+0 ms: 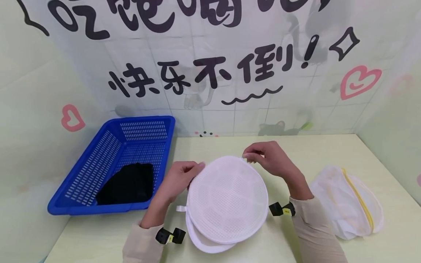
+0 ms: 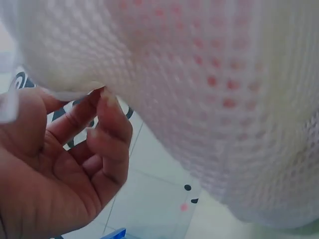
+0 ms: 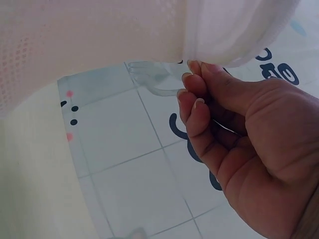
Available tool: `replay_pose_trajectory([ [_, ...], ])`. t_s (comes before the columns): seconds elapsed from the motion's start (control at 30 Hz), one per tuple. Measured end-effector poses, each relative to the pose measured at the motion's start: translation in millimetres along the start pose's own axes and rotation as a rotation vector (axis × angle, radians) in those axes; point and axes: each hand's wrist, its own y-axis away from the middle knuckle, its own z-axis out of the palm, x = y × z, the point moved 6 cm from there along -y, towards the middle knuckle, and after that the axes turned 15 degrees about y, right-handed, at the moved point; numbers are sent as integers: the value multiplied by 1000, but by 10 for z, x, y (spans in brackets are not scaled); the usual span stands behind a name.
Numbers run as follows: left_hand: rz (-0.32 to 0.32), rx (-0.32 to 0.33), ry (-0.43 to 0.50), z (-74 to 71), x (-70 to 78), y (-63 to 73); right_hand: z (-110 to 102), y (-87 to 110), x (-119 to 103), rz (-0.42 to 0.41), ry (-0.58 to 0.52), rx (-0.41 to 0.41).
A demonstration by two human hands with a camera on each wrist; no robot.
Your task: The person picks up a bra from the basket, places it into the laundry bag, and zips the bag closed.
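A round white mesh laundry bag (image 1: 228, 201) is held up between both hands, its flat face toward the head camera and a small tab at its left edge. My left hand (image 1: 182, 179) pinches the rim at the upper left; in the left wrist view, thumb and index fingertip meet on the mesh edge. At the upper right, my right hand (image 1: 268, 157) pinches the rim between thumb and fingertips, with the other fingers curled, as the right wrist view shows. Below the round face, a second white layer of the bag juts out.
To the left stands a blue plastic basket (image 1: 83, 210) with a black cloth (image 1: 129, 184) inside. A white mesh bag with a yellow zipper (image 1: 348, 204) lies on the pale table (image 1: 312, 146) at the right. Behind is a wall covering (image 1: 217, 120) with printed lettering.
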Motion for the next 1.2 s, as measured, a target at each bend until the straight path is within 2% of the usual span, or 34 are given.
replay_pose_trajectory([
  [0.2,-26,-78,-20,136,-40,-15,23,-6,-35,-16,-14,-11],
  [0.37,10,-118,-68,206,-21,-7,35,-12,-80,-44,-32,-16],
  [0.43,20,-103,-82,212,-11,-9,36,-9,-87,-44,-36,-19],
  [0.6,16,-69,-44,208,-20,-16,45,-6,-91,-32,-44,-30],
  [0.87,64,-22,-17,193,2,-32,33,5,-61,-42,-43,-37],
  [1.2,65,22,-20,185,-1,-20,36,9,-51,-48,-31,-37],
])
